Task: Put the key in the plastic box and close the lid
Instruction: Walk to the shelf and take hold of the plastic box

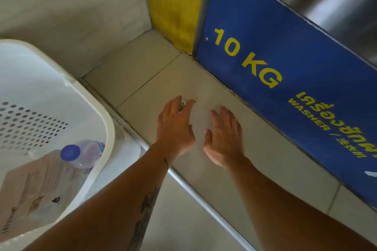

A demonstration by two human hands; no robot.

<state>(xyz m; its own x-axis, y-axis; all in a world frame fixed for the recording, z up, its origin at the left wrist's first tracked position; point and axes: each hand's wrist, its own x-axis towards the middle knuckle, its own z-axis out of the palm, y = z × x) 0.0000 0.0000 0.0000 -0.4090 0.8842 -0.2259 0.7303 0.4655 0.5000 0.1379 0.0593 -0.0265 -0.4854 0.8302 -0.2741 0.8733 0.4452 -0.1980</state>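
Observation:
My left hand [173, 126] reaches palm down over the tiled ledge. A small metal key [182, 105] on a ring shows between its outstretched fingers and seems pinched there. A faint, see-through plastic box [201, 116] stands on the ledge between my two hands; its lid cannot be made out. My right hand [223, 136] is on the box's right side, fingers straight and apart, holding nothing. Whether either hand touches the box is unclear.
A white perforated laundry basket [98, 112] stands at the left with a blue-capped bottle [81, 154] and a bag in it. A blue "10 KG WASHER" panel [285, 51] rises right behind the ledge. A metal strip [204, 195] edges the ledge's front.

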